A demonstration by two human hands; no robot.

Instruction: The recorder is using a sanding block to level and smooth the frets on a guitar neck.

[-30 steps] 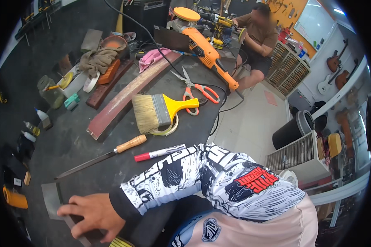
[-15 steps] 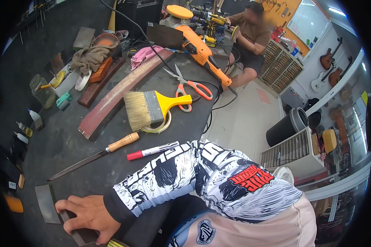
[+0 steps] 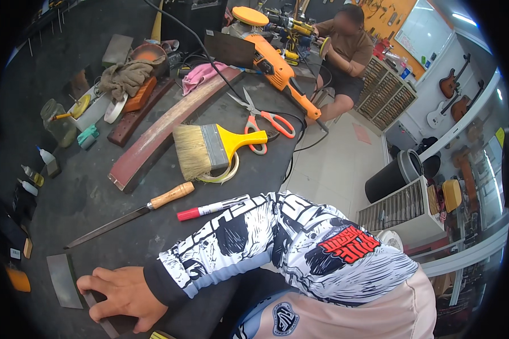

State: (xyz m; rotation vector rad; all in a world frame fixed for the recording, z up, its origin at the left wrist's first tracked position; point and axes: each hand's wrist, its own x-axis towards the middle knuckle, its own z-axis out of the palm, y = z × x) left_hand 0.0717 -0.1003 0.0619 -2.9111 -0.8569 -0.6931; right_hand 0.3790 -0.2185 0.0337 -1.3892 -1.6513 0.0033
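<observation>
My right hand (image 3: 121, 296) reaches in from the right at the lower left of the bench. It is closed over a dark flat bar (image 3: 100, 316), fingers curled over its far edge and thumb on the near side; the palm hides much of it. Beside the fingertips lies a grey metal plate (image 3: 64, 281) with a greenish edge. Above the hand rests a file (image 3: 113, 226) with a wooden handle. A red-capped marker (image 3: 201, 211) lies near my sleeve. My left hand is out of view.
A wide yellow-handled brush (image 3: 209, 148) lies on a tape roll, near orange-handled scissors (image 3: 260, 121). Behind are a long curved reddish wood piece (image 3: 158, 130) and an orange polisher (image 3: 274, 68) with its cable. Small bottles (image 3: 48, 155) stand left. Another person (image 3: 345, 51) sits at the far end.
The view has shifted very slightly, so the bench things sit a little further right. My right hand keeps its hold on the bar, almost unmoved.
</observation>
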